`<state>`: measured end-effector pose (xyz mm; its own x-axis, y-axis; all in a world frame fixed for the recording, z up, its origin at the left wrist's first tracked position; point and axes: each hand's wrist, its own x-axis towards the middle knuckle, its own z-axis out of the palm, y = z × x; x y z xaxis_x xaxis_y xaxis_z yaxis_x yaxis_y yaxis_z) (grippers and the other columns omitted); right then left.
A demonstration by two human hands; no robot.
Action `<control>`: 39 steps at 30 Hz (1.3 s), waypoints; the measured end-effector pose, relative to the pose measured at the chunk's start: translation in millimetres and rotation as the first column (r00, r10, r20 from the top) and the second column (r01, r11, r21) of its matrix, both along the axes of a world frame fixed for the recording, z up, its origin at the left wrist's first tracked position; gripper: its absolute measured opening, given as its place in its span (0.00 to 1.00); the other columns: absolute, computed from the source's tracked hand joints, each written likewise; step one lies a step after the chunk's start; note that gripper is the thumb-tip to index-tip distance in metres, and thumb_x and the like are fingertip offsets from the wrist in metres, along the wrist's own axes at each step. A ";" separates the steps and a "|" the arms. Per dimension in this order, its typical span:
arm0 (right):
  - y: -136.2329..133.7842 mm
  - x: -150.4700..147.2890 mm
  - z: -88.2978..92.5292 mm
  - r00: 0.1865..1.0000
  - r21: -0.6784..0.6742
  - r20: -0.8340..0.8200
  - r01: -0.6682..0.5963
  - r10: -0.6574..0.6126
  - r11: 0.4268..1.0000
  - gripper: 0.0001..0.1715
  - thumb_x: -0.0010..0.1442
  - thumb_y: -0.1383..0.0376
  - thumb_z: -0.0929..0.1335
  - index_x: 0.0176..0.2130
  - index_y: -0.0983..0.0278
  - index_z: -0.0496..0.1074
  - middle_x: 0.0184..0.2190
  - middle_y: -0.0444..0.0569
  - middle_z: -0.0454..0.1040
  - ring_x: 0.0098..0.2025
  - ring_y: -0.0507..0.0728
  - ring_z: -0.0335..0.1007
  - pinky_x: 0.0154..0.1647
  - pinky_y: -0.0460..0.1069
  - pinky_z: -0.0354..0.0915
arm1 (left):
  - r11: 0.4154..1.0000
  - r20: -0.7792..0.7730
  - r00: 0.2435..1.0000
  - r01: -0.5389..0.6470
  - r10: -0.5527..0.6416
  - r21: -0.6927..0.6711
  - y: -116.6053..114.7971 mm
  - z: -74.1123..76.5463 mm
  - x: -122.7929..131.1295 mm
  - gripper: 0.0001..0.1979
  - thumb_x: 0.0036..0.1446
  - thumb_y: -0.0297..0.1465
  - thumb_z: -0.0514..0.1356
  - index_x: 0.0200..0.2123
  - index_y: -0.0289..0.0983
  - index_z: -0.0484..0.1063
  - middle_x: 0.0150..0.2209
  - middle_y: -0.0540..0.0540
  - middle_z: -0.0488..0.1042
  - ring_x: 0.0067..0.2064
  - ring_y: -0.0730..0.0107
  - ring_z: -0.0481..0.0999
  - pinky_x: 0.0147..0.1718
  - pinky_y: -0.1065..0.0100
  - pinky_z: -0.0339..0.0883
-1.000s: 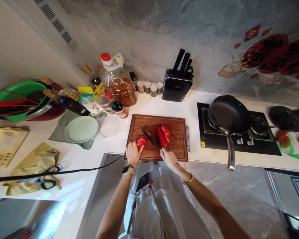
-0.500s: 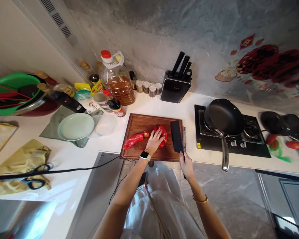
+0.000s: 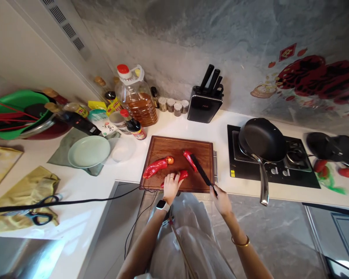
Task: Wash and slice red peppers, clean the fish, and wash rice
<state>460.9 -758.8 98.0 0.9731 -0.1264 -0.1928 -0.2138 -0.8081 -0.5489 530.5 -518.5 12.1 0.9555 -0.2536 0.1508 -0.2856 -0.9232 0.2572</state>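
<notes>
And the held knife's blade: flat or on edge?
Roughly on edge: in the right hand, the knife shows as a narrow dark strip beside a red pepper piece. Contact: can't tell.

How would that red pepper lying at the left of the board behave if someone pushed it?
The red pepper would probably slide easily, its skin being glossy. Its long, slightly bent shape suggests it would rock rather than roll far.

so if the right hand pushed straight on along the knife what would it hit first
Probably the red pepper piece beside the knife, though depth makes any existing contact unclear.
</notes>
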 end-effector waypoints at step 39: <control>31.5 47.1 -28.6 0.894 -0.046 -0.373 -0.285 0.248 0.957 0.19 0.68 0.59 0.58 0.41 0.62 0.74 0.31 0.52 0.79 0.31 0.57 0.76 0.29 0.46 0.57 | 0.997 0.026 0.999 -0.017 0.019 -0.074 18.5 -18.3 5.6 0.20 0.65 0.37 0.51 0.53 0.33 0.70 0.42 0.36 0.75 0.42 0.55 0.72 0.43 0.57 0.67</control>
<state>508.0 -727.3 69.4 0.8396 0.0921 -0.5353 -0.1501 -0.9078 -0.3916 536.1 -500.0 -6.2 0.9552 -0.2234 0.1941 -0.2766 -0.9072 0.3170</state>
